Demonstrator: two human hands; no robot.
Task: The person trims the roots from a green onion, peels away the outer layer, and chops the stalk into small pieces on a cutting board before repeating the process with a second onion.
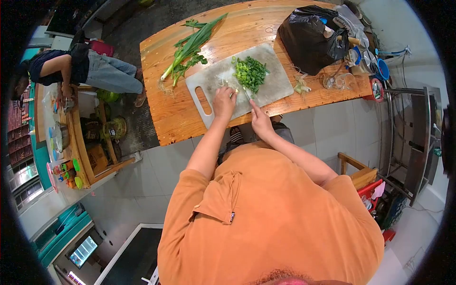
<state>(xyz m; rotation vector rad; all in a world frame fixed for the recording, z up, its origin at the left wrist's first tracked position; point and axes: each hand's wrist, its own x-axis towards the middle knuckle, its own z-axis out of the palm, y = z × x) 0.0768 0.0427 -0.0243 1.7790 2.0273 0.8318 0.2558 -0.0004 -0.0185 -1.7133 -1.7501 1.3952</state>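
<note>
Two bare hands are at a white cutting board (278, 69) lying on the wooden tabletop (156, 111). The right hand (261, 121) has its fingers wrapped around the handle of a small knife (247, 94), whose blade points away from the body, over the board. The left hand (224, 102) reaches over the board's near edge, fingers bent and set close together just beside the blade; whether they grip anything, I cannot tell. Chopped green onion (251, 74) lies heaped on the board, beyond the knife. To the left of the board lie whole green onions (194, 47), roots toward the near side, with leafy sprigs (195, 60) beside them. On the right stand a black plastic bag (308, 42) and, nearer, glassware (344, 81), with onion scraps (301, 86) between the glassware and board.
</note>
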